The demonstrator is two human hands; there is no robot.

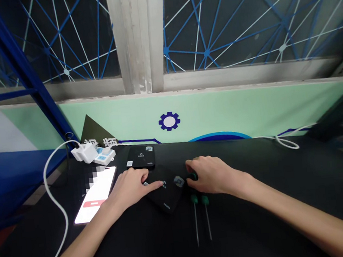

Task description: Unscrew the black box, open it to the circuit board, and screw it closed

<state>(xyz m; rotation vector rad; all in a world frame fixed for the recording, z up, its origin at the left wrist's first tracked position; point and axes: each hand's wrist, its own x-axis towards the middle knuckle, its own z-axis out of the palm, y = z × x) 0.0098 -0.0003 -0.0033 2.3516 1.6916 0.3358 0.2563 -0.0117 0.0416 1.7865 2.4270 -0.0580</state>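
A flat black device (166, 194) lies on the black table (259, 201) in front of me. My left hand (131, 188) rests on its left edge, the forefinger stretched across its top beside a small label. My right hand (211, 175) is curled at its right edge, closed around a green-handled tool (192, 177) whose handle tip shows by the fingers. Two thin screwdrivers with green handles (201, 217) lie just in front of the right hand, shafts pointing toward me.
A lit phone (95, 195) lies to the left on a white cable (54, 198). Behind it sit a white power strip with a charger (93, 154) and a second black device (140, 157). Another white cable (286, 141) lies at the back right by the green wall.
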